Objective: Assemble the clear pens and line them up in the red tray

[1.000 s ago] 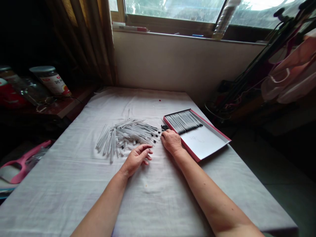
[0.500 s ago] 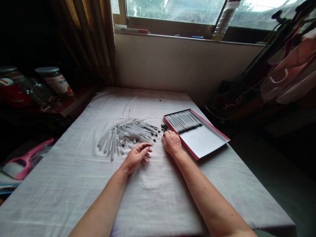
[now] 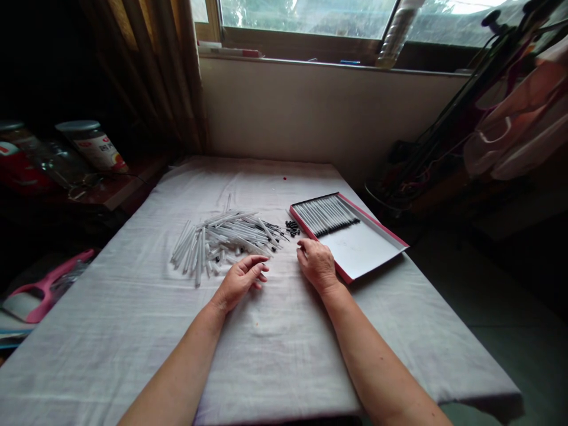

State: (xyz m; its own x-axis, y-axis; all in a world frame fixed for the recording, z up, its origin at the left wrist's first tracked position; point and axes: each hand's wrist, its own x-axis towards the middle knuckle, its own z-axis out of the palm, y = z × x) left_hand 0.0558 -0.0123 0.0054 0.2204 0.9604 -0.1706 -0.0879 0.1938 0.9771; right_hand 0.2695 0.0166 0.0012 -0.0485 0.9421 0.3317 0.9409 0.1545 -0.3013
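Note:
My left hand (image 3: 242, 281) is at the near right edge of a loose pile of clear plastic tubes (image 3: 224, 236). Its thumb and fingers are drawn together, with a small dark bit showing at the tips that is too small to name. My right hand (image 3: 317, 264) lies beside the near left wall of a shallow pink-edged box lid (image 3: 373, 251). Its fingers are curled to a pinch, and what they hold, if anything, is hidden. Just beyond it sits a cluster of small black caps (image 3: 291, 228). Inside the lid, tubes with black ends (image 3: 326, 214) lie in a neat row.
A white cloth covers the table (image 3: 275, 355). A tiny red piece (image 3: 284, 178) lies towards the back. At left are a labelled jar (image 3: 100, 145) on a side shelf and a pink-handled item (image 3: 44, 290). Plastic bags (image 3: 506, 142) hang at right.
My right hand has drawn back from the black caps, slightly towards me and to the right, so more of them show. My left hand keeps nearly the same pose. The view has shifted slightly.

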